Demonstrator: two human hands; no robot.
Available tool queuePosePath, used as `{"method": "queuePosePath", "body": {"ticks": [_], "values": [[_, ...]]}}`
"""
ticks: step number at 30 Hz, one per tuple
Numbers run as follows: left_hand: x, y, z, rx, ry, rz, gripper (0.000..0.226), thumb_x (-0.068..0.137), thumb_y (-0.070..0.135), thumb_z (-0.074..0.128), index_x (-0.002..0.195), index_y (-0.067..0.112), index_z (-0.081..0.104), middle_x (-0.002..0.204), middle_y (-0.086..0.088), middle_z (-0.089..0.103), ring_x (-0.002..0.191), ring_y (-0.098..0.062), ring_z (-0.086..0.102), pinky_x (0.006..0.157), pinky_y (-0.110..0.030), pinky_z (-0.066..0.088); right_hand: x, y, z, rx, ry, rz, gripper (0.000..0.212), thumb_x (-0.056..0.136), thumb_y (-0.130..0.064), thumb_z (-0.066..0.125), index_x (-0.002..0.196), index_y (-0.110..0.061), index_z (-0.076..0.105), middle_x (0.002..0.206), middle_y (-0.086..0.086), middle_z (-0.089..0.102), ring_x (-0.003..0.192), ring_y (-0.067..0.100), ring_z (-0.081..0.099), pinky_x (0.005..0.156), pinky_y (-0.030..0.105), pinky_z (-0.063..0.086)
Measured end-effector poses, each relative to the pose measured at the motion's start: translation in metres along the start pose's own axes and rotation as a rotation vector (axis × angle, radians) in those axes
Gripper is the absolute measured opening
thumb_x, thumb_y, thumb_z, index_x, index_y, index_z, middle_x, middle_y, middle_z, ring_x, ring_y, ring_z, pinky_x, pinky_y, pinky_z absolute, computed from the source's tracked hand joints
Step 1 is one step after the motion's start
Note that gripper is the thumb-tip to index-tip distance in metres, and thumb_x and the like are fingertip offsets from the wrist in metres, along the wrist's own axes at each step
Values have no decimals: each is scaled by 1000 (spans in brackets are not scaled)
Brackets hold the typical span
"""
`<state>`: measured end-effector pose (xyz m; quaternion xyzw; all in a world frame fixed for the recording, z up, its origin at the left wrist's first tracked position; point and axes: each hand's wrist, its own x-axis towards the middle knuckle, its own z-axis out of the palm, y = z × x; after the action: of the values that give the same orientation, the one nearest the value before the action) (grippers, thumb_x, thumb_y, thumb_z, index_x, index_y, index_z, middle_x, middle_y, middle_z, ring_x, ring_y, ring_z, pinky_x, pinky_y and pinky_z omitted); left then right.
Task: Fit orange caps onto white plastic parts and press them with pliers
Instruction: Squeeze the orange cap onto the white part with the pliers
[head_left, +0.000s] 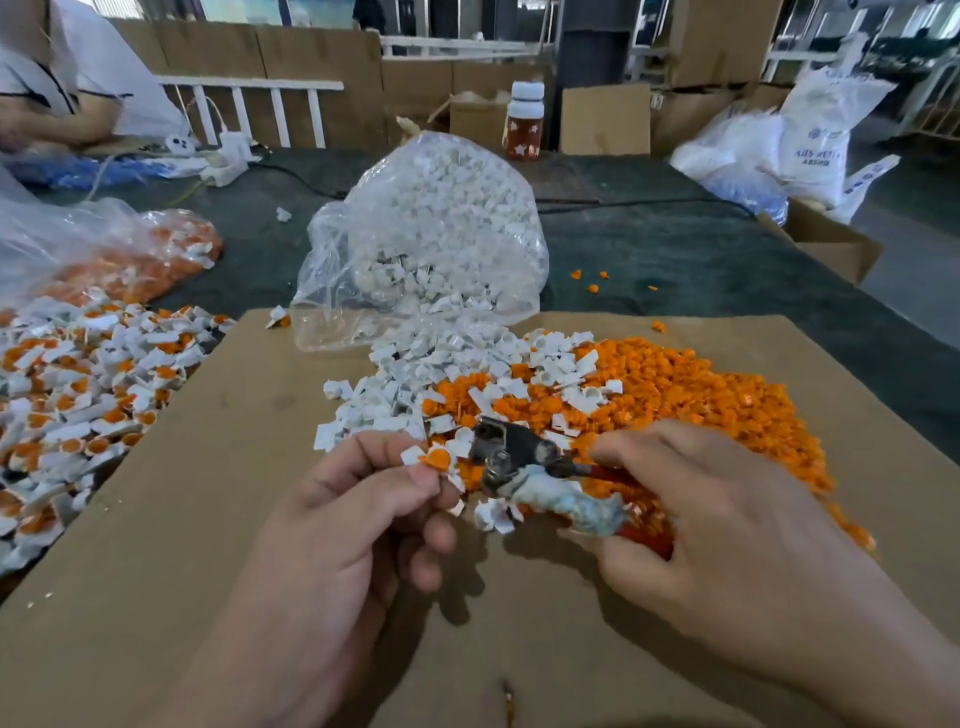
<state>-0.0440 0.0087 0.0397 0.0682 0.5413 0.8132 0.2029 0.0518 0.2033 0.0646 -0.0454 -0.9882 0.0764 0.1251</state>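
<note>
Our left hand (358, 519) pinches 1 small white plastic part with an orange cap (435, 459) between thumb and fingertips, just beside the dark metal head of the red-handled pliers (514, 454). Our right hand (727, 519) is curled round the pliers' handles. Both hover above the brown cardboard sheet (208, 493), near the heap of loose orange caps (675, 384) and the scattered white plastic pieces (441, 364)

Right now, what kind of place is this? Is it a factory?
Probably a small factory workshop for hand assembly: a big bag of white plastic parts, a heap of orange caps on cardboard, and pliers in the right hand.
</note>
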Motion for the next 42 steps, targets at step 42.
{"method": "queuePosePath", "body": {"ticks": [42], "values": [[0,-5,-6,233,-25,205,25,58,4,84,65,22,68,59,-7,60,45,-16,57,36,-24,43,-7,-7,-7,125,20,-140,37,79,-51,49,111,-34,58,92,-16,67,81,8,62,68,32,57]]}}
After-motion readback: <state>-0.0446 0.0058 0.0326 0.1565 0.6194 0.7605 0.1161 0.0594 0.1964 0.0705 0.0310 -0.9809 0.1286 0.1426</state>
